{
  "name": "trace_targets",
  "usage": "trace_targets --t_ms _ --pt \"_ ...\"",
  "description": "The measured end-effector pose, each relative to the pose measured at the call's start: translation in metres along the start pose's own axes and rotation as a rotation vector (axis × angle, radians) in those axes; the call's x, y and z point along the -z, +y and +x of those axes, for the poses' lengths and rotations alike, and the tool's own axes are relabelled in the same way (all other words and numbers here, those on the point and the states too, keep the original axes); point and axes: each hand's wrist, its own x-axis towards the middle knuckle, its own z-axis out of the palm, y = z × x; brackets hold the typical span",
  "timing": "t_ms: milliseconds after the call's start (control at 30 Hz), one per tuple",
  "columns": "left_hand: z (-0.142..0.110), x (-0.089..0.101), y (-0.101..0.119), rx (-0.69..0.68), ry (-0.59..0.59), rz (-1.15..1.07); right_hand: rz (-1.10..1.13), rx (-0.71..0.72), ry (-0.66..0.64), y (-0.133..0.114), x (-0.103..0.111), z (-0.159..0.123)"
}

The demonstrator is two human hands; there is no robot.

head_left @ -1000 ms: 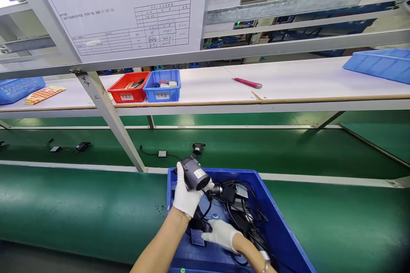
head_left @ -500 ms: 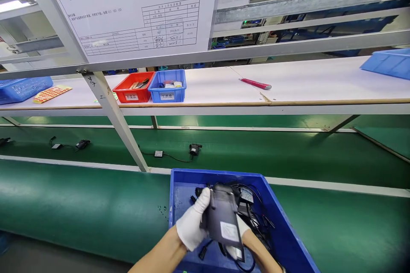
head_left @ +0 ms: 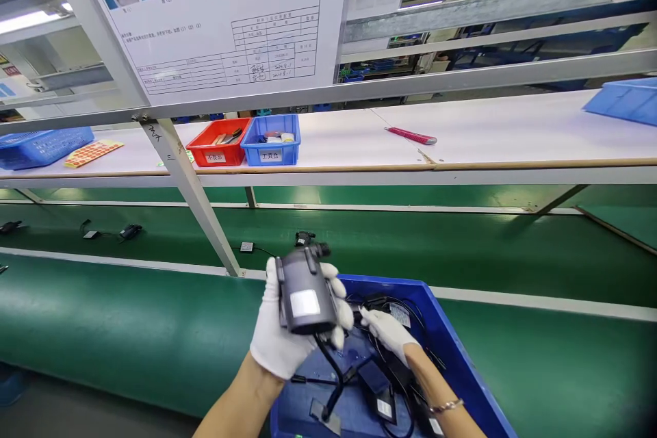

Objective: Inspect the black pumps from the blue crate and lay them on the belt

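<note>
My left hand (head_left: 280,328), in a white glove, is closed around a small black pump (head_left: 306,291) with a ribbed outlet and a white label. It is raised above the near left side of a blue bin (head_left: 452,335), and a black cable (head_left: 335,383) hangs from it. Inside the bin my gloved right hand (head_left: 390,334) has its fingers pressed together among the black cables; what lies between the fingertips is hidden. Black power adapters (head_left: 377,390) with white labels lie below that hand.
The bin stands on a green conveyor belt (head_left: 128,328). More pumps with cords lie on the belt behind, one pump (head_left: 304,238) just beyond my left hand. On the white shelf (head_left: 339,144) are a red box (head_left: 218,147), a blue box (head_left: 272,147) and a red pen-like tool (head_left: 410,135).
My left hand has lifted the pump up and left, and it has turned to show its outlet and label. My right hand has come out from behind it and now shows over the cables.
</note>
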Motion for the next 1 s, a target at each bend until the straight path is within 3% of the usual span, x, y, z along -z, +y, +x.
trace_targets --t_ms 100,200,367,433,567,633,833,1000 --pt "0.009 0.006 0.003 -0.022 0.188 -0.102 -0.062 -0.004 0.016 -0.002 0.017 -0.007" --pt "0.021 0.017 -0.012 0.020 0.311 -0.232 -0.043 0.147 0.032 -0.017 0.023 -0.041" --pt "0.031 0.032 -0.033 0.082 0.453 -0.452 0.157 0.539 -0.214 -0.060 0.023 -0.123" --pt "0.030 0.038 -0.034 0.116 0.369 -0.435 0.183 0.591 -0.231 -0.071 0.023 -0.140" --pt "0.029 0.051 -0.034 0.186 0.088 -0.202 0.152 0.521 -0.209 -0.077 0.019 -0.146" --pt "0.029 0.054 -0.037 0.162 0.009 -0.088 0.162 0.496 -0.226 -0.080 0.018 -0.148" --pt "0.026 0.048 -0.044 0.092 -0.003 0.051 0.201 0.461 -0.247 -0.084 0.026 -0.160" --pt "0.020 0.041 -0.044 0.084 -0.010 0.158 0.277 0.403 -0.053 -0.078 0.039 -0.166"
